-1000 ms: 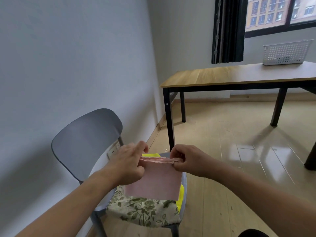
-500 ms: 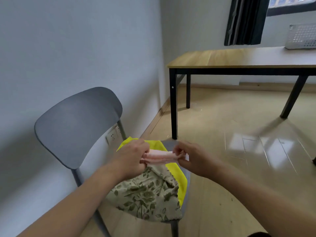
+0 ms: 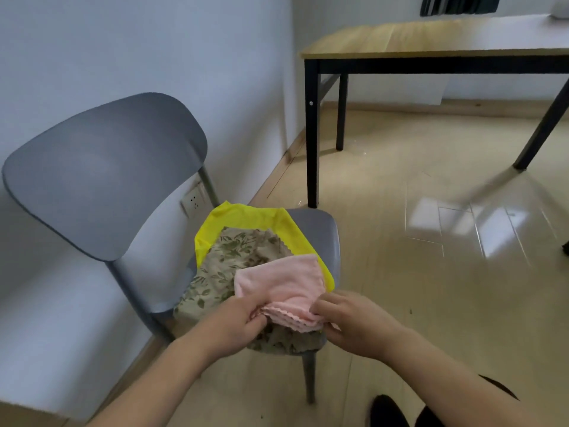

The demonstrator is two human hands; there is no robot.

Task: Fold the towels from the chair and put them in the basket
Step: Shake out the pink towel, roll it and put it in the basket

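Note:
A pink towel lies folded on the seat of the grey chair, spread away from me over a green floral towel. Beneath both, a yellow towel shows at the far and right edges of the seat. My left hand pinches the near left corner of the pink towel's scalloped edges. On the right, my right hand pinches the near right corner. The basket is almost out of view; only a white sliver shows on the table at the top right.
A wooden table with black legs stands beyond the chair at the upper right. A wall with a socket runs along the left behind the chair. Glossy wooden floor spreads to the right. My dark shoe shows at the bottom.
The pink towel, held up hanging from both hands, has been lowered and laid over the floral towel on the seat. The camera has tilted downward, so the basket has left the view.

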